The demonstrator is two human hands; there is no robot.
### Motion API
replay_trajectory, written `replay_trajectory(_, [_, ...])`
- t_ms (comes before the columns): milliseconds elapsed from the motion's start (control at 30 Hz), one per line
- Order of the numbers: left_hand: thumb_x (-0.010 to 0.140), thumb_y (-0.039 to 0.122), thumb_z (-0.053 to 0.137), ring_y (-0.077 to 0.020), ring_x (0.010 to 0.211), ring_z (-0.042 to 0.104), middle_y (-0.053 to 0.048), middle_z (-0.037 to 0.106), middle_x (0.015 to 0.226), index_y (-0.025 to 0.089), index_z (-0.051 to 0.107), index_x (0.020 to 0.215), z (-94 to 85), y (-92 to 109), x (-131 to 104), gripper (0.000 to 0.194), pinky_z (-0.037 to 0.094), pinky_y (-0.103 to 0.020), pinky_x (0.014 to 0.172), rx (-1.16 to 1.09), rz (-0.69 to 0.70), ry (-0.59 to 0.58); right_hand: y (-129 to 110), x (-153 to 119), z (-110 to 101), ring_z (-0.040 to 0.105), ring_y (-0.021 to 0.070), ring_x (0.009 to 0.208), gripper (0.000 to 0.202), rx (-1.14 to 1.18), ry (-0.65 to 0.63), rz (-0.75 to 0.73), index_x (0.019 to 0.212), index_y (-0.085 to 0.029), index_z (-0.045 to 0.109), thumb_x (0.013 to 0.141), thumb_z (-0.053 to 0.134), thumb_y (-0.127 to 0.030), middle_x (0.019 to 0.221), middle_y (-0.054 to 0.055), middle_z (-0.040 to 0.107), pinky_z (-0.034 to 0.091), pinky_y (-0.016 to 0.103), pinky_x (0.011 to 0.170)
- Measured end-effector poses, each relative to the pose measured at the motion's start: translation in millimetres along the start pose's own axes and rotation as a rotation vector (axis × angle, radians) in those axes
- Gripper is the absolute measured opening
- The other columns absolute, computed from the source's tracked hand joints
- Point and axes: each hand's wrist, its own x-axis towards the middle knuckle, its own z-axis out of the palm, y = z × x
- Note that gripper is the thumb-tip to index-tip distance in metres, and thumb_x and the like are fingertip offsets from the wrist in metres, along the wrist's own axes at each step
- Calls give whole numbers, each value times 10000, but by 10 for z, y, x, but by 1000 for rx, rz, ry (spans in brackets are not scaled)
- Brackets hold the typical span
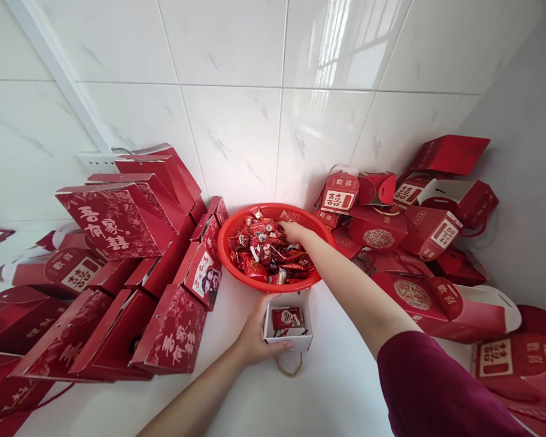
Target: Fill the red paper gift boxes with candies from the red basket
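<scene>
My left hand (257, 335) is closed around the left side of a small open gift box (301, 344) with a white inside, thumb along its near edge. A red wrapped packet (286, 317) lies in the box, and a twine handle (290, 369) hangs from its near side. Just beyond stands a red plastic basket (225, 258) full of red-wrapped candies (260, 250). My right hand (293, 232) reaches into the basket's far right part, its fingers bent down among the candies. The fingertips are partly hidden, so what they pinch, if anything, does not show.
Red gift boxes (173, 331) stand in rows on the left, with larger ones (118, 221) stacked behind. More red boxes (377, 233) are heaped on the right, some with flaps up. A white tiled wall (232, 139) closes off the back, with a power strip (97, 161) at left.
</scene>
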Motion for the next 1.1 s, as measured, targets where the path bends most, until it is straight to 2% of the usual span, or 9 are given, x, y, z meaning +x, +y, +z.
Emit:
replay_trajectory(233, [675,447,841,-378,1278,502,-141,490,1377,248,369,1418,-7,16,-2,902,402,-565,1085,2,19,14,-197,-203,-173,636,213,1028,203,9,-42,49,1101,-140,649,959,640,-285,1150,93,642,540,411,907])
replay_trajectory(367, [674,427,843,-385,1291,486,-143,485,1394,231,376,1417,-5,42,-6,899,386,-551,1096,-4,13,24,-307,-637,-291,659,250,1012,41,158,60,-11,897,-119,678,889,688,-158,999,111,699,512,409,945])
replay_trajectory(467, [681,405,842,-379,1293,486,-138,494,1391,233,379,1418,8,71,3,887,391,-535,1096,-39,8,29,-344,-1062,-235,688,235,988,121,330,145,-64,967,-153,669,968,560,-206,1011,103,721,545,352,893])
replay_trajectory(567, [694,397,833,-371,1277,504,-137,501,1386,234,376,1420,29,99,22,873,422,-520,1073,-113,3,25,-330,-1395,-116,702,189,1009,228,653,146,-133,1148,-190,617,1015,450,-269,1151,83,703,592,317,837])
replay_trajectory(667, [699,379,830,-371,1287,492,-136,491,1392,233,392,1413,44,118,34,850,418,-523,1076,-95,17,44,-286,-1565,-60,658,220,1136,340,1192,120,-221,1197,-216,623,880,685,-322,1256,82,662,582,359,922])
replay_trajectory(733, [693,361,837,-371,1302,473,-133,482,1397,239,395,1419,51,127,29,858,395,-529,1094,-19,46,62,-266,-1613,-63,650,231,1152,441,1381,117,-240,1190,-231,652,787,792,-345,1254,75,665,574,365,946])
replay_trajectory(900, [657,364,860,-390,1318,444,-144,461,1409,236,389,1448,75,140,-9,929,363,-546,1115,90,127,87,-276,-1673,-50,697,235,1056,410,1403,184,-268,1162,-242,697,799,787,-412,1224,72,684,621,340,823])
replay_trajectory(1000, [670,348,854,-385,1311,459,-147,469,1413,232,378,1455,97,126,-13,925,373,-555,1106,29,95,95,-285,-1723,-11,720,246,988,391,1301,221,-305,1132,-232,727,798,784,-427,1139,70,720,628,326,744])
replay_trajectory(1100, [704,348,832,-376,1299,486,-153,491,1409,220,374,1446,115,94,2,882,411,-556,1074,-73,47,87,-300,-1819,-27,718,238,967,353,1165,182,-414,1116,-222,746,821,769,-414,1078,68,741,607,363,818])
